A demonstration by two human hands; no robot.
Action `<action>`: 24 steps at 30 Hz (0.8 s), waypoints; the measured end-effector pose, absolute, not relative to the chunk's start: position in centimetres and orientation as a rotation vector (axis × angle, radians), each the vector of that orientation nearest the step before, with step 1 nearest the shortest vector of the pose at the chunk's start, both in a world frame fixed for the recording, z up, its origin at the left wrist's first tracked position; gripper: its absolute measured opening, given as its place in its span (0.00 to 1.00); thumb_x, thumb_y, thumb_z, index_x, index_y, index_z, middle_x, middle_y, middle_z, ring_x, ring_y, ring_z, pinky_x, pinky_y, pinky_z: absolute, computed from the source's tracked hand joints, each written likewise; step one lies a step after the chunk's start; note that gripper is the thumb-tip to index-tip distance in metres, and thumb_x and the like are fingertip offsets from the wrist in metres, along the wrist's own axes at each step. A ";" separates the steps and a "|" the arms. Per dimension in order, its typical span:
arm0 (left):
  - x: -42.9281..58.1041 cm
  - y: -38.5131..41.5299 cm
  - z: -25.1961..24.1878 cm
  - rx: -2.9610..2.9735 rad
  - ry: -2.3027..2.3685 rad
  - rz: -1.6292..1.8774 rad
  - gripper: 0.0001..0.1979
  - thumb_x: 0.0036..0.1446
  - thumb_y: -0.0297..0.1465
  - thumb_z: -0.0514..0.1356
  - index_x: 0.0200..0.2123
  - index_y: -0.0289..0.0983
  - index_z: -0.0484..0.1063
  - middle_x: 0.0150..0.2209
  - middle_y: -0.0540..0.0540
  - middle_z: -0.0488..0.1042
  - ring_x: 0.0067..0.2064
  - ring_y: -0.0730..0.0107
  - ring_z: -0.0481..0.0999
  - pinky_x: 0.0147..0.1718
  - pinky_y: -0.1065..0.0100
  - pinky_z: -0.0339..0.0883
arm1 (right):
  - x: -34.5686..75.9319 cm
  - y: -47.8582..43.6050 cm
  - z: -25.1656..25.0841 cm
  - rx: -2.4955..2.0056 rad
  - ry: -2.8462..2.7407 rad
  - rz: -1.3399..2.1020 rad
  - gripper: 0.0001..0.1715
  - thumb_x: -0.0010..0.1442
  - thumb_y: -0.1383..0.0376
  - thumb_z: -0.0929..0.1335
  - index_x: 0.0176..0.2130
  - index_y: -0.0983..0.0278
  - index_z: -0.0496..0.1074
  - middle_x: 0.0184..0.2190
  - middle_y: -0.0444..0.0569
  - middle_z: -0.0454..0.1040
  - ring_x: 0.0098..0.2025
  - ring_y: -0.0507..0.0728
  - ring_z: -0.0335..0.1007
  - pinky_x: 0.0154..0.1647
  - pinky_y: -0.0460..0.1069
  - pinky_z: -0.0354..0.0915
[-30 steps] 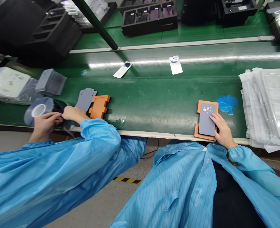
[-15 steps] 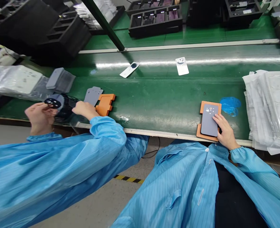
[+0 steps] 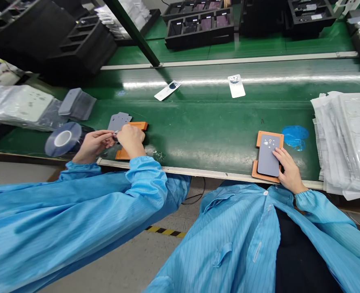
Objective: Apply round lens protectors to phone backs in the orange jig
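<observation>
My right hand [image 3: 286, 167] lies at the near edge of the green belt [image 3: 204, 122], fingers stretched flat on the right side of a grey back panel [image 3: 266, 158]. The panel has small camera holes at its top and sits in an orange jig [image 3: 259, 136]. My left hand is out of view. To my left a co-worker in a blue coat has both hands [image 3: 119, 140] together over a second orange jig [image 3: 139, 125], pinching something small I cannot make out. A grey panel [image 3: 119, 121] lies beside that jig.
A roll of clear tape [image 3: 62, 139] stands left of the co-worker's hands. Blue film pieces [image 3: 296, 134] lie right of my jig, beside a stack of clear plastic trays [image 3: 347, 138]. Two white panels [image 3: 167, 90] [image 3: 236, 85] lie on the belt. Black trays [image 3: 198, 24] stand behind.
The co-worker's hands left the tape roll and came together to the right, over their orange jig. My right hand stayed on the grey panel.
</observation>
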State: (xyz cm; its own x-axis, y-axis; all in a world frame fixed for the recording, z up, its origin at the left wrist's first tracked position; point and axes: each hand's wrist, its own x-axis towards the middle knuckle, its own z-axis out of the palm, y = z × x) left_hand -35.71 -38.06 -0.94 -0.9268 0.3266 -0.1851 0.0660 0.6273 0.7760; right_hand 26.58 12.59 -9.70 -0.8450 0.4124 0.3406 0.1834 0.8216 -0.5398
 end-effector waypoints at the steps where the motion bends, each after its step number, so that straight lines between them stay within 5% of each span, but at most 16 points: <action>1: -36.1 -37.6 -1.3 0.303 2.521 1.208 0.05 0.71 0.23 0.55 0.44 0.25 0.69 0.20 0.58 0.70 0.22 0.81 0.64 0.25 0.76 0.58 | 26.6 12.6 -9.7 -0.443 -2.554 0.696 0.40 0.64 0.69 0.63 0.73 0.55 0.59 0.72 0.48 0.61 0.75 0.66 0.52 0.74 0.68 0.57; 6: -37.0 -35.6 -2.2 0.263 2.457 1.231 0.10 0.67 0.24 0.60 0.47 0.23 0.66 0.20 0.61 0.71 0.23 0.84 0.64 0.26 0.77 0.57 | 26.5 12.4 -9.6 -0.431 -2.546 0.705 0.40 0.64 0.71 0.62 0.73 0.55 0.59 0.72 0.48 0.61 0.76 0.65 0.51 0.75 0.67 0.57; 15: -36.0 -33.9 -2.1 0.315 2.458 1.145 0.03 0.70 0.22 0.56 0.41 0.28 0.64 0.20 0.67 0.66 0.20 0.88 0.62 0.27 0.84 0.55 | 26.5 12.1 -9.6 -0.459 -2.563 0.727 0.42 0.64 0.72 0.62 0.73 0.55 0.57 0.72 0.48 0.60 0.76 0.64 0.51 0.74 0.66 0.58; 24: -33.6 -31.5 0.1 0.447 2.614 0.839 0.03 0.67 0.22 0.52 0.38 0.33 0.62 0.19 0.64 0.60 0.18 0.82 0.61 0.26 0.82 0.52 | 26.3 11.4 -9.2 -0.467 -2.549 0.751 0.42 0.65 0.72 0.61 0.74 0.54 0.55 0.73 0.49 0.60 0.76 0.63 0.50 0.74 0.66 0.58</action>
State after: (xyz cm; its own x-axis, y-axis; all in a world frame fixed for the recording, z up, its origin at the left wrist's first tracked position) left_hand -33.63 -31.49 0.09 -0.8858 0.3988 -0.2373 0.1861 0.7737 0.6056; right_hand 26.29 11.38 -9.17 -0.8463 0.4307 0.3133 0.1919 0.7954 -0.5749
